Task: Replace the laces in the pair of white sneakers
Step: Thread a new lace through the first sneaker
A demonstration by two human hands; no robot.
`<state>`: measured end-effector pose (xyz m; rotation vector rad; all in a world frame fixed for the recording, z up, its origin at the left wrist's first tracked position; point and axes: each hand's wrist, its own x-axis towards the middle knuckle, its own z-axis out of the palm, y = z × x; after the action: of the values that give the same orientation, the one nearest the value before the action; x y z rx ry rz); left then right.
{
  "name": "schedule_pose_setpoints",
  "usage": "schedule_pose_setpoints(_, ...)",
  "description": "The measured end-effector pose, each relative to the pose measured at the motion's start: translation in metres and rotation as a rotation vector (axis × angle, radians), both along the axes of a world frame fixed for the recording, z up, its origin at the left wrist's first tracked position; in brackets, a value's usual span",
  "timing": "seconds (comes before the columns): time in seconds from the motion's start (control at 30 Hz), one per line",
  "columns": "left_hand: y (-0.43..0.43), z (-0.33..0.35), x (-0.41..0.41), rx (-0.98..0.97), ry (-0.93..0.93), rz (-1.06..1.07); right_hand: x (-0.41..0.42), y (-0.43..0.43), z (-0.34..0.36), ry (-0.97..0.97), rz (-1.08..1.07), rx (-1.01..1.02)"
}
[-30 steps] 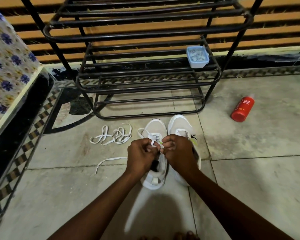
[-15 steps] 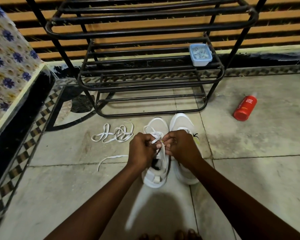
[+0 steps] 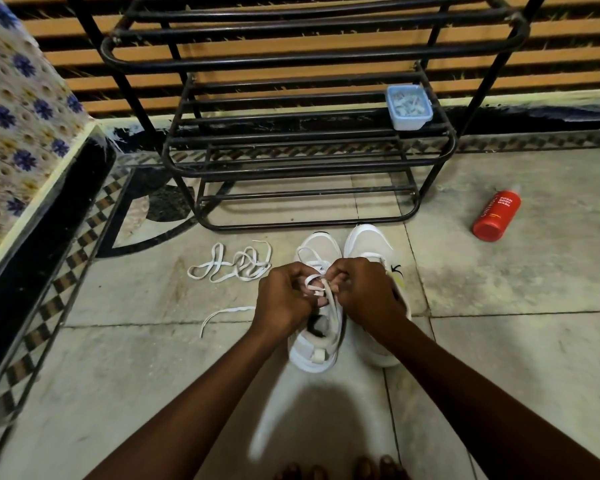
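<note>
Bare forearms [image 3: 194,393]; left hand [image 3: 284,296]; right hand [image 3: 369,292]; toes [image 3: 368,467]

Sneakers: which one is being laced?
The sneaker nearer the loose laces: left hand and right hand both pinch its lace. The other sneaker just sits beside it.

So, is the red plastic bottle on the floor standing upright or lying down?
Lying down. The red plastic bottle rests on its side on the grey tiled floor, with its label text running along its length.
</note>
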<state>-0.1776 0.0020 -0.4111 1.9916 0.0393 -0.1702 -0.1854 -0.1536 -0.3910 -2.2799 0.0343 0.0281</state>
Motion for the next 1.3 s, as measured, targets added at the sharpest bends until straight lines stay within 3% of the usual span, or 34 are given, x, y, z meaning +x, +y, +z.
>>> schedule_pose_setpoints(0.1, 0.002, -0.001, -0.003, 0.072, -0.019, -0.028, 0.002, -0.002, 0.005, -0.061, 0.058, -0.066)
schedule_pose_setpoints(0.23, 0.003, 0.000, -0.003, 0.072, 0.001, -0.012, 0.009, -0.021, 0.009, -0.097, 0.130, -0.493)
schedule_pose_setpoints(0.27, 0.003, 0.000, -0.003, 0.070, 0.007, -0.004, 0.010, -0.026, 0.009, -0.138, 0.121, -0.516)
schedule_pose_setpoints(0.3, 0.004, 0.000, -0.003, 0.070, 0.010, 0.003, 0.010, -0.028, 0.008, -0.190, 0.092, -0.464)
schedule_pose_setpoints(0.37, 0.004, 0.000, -0.003, 0.077, 0.007, 0.008, 0.004, -0.025, 0.005, -0.279, -0.048, -0.151)
schedule_pose_setpoints(0.5, 0.001, -0.001, -0.001, 0.130, -0.003, -0.010, -0.001, -0.011, -0.003, 0.011, -0.262, 0.692)
schedule_pose_setpoints(0.6, 0.004, -0.002, 0.000, 0.122, 0.008, -0.014, 0.004, -0.017, -0.005, 0.091, -0.269, 0.794)
schedule_pose_setpoints(0.8, 0.003, -0.008, 0.004, 0.096, 0.083, 0.005, 0.021, -0.038, 0.013, -0.099, -0.110, 0.412)
schedule_pose_setpoints(0.9, 0.003, -0.010, 0.006, 0.104, 0.092, -0.003, 0.029, -0.056, 0.022, -0.244, 0.034, -0.075)
schedule_pose_setpoints(1.03, 0.005, -0.012, 0.006, 0.093, 0.094, -0.002, 0.023, -0.049, 0.022, -0.034, 0.549, -0.725)
schedule_pose_setpoints(1.1, 0.005, -0.011, 0.006, 0.094, 0.093, 0.000, 0.021, -0.040, 0.021, -0.106, 0.664, -0.920)
schedule_pose_setpoints(1.13, 0.005, -0.011, 0.006, 0.099, 0.090, -0.003, 0.021, -0.038, 0.022, -0.227, 0.606, -0.887)
schedule_pose_setpoints(1.2, 0.005, -0.010, 0.006, 0.112, 0.082, -0.009, 0.019, -0.036, 0.026, -0.478, 0.307, -0.588)
schedule_pose_setpoints(1.23, 0.005, -0.010, 0.005, 0.123, 0.077, -0.013, 0.016, -0.035, 0.028, -0.513, 0.142, -0.350)
schedule_pose_setpoints(1.3, 0.005, -0.008, 0.004, 0.141, 0.061, -0.022, 0.008, -0.033, 0.033, -0.349, -0.056, 0.365)
